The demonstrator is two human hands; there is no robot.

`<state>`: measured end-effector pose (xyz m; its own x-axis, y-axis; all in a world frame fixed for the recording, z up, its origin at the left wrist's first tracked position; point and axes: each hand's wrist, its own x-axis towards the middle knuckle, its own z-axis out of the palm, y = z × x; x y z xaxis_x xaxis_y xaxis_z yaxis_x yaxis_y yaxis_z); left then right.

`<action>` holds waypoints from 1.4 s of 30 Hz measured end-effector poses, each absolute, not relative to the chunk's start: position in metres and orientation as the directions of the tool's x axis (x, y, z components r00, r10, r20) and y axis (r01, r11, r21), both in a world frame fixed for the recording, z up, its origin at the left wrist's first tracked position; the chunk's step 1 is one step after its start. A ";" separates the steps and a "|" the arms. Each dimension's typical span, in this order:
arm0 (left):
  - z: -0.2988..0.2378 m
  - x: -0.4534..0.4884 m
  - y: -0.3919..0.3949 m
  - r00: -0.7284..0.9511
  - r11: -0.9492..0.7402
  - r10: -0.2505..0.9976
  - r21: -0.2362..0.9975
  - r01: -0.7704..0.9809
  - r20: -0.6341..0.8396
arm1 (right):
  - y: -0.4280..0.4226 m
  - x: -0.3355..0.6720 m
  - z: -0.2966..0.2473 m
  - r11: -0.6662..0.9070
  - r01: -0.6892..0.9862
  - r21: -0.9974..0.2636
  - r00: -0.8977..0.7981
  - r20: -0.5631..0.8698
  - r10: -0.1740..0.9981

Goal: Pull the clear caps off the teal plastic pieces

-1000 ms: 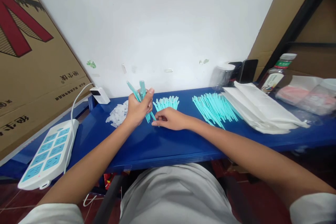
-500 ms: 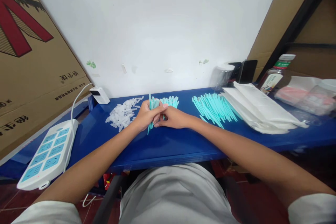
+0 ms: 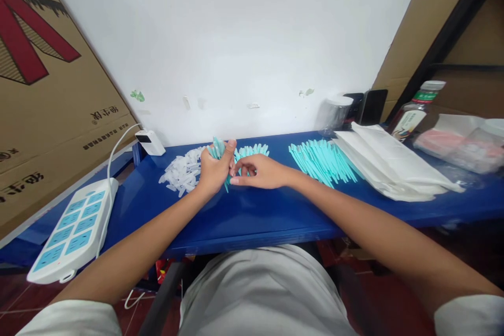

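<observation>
My left hand point(image 3: 214, 170) is closed around a bunch of thin turquoise sticks point(image 3: 218, 148), which stand roughly upright and show above the fingers and a little below. My right hand point(image 3: 262, 172) is close beside it, palm turned inward. Its fingers are curled with a gap between thumb and forefinger, and nothing shows in them. Just left of my left hand lies a heap of small translucent white caps point(image 3: 181, 173). Behind my right hand is a small pile of turquoise pieces point(image 3: 252, 151), partly covered by the hand. A larger pile of turquoise sticks point(image 3: 323, 163) lies farther right.
White flat bags point(image 3: 394, 163) lie on the blue table point(image 3: 252, 226) at right, near a bottle point(image 3: 413, 110) and a clear jar point(image 3: 334, 115). At left are a power strip point(image 3: 74, 231) with a cable and a small white device point(image 3: 150, 143). A white wall stands behind.
My left hand has turned and shifted slightly left, tilting the bunch of sticks. My right hand's fingers, pressed against the left hand before, have drawn back a little and loosened.
</observation>
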<state>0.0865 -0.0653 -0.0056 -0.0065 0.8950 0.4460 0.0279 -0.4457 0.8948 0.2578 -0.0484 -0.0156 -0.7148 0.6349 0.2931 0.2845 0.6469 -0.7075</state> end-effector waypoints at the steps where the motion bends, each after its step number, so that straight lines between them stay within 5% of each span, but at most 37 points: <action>1: -0.008 0.087 -0.066 0.011 -0.427 0.904 0.903 0.043 0.427 | -0.050 0.255 -0.018 0.631 0.292 -0.719 -0.737 0.251 0.628; 6: -0.021 0.094 -0.070 0.072 -0.351 0.935 0.935 0.041 0.348 | -0.052 0.244 -0.032 0.634 0.396 -0.664 -0.733 0.187 0.654; 12: -0.027 0.091 -0.054 0.034 -0.143 0.989 0.986 -0.089 0.146 | -0.042 0.261 -0.017 0.699 0.392 -0.598 -0.710 0.287 0.643; 18: -0.029 0.074 -0.009 -0.062 0.051 0.997 0.994 0.096 -0.045 | -0.017 0.290 -0.005 0.574 0.677 -0.461 -0.407 0.414 0.814; 28: -0.038 0.064 0.008 -0.101 -0.004 0.994 0.975 0.223 0.027 | -0.001 0.301 -0.012 0.507 0.753 -0.420 -0.383 0.347 0.856; 34: -0.036 0.065 0.005 -0.105 -0.030 0.993 0.978 0.207 0.053 | -0.033 0.276 -0.013 0.663 0.508 -0.549 -0.688 0.204 0.696; 38: -0.033 0.060 -0.001 -0.114 0.021 0.993 0.980 0.199 0.002 | -0.062 0.246 -0.022 0.759 0.403 -0.512 -0.827 0.152 0.542; 42: -0.031 0.054 -0.008 -0.185 0.005 0.982 0.968 0.250 0.042 | -0.065 0.238 -0.029 0.785 0.382 -0.487 -0.848 0.152 0.507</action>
<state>0.0539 -0.0077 -0.0311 -0.1852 0.9818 0.0424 0.2504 0.0054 0.9681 0.2376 -0.0651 -0.0293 -0.8484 0.5071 0.1522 0.3819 0.7853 -0.4873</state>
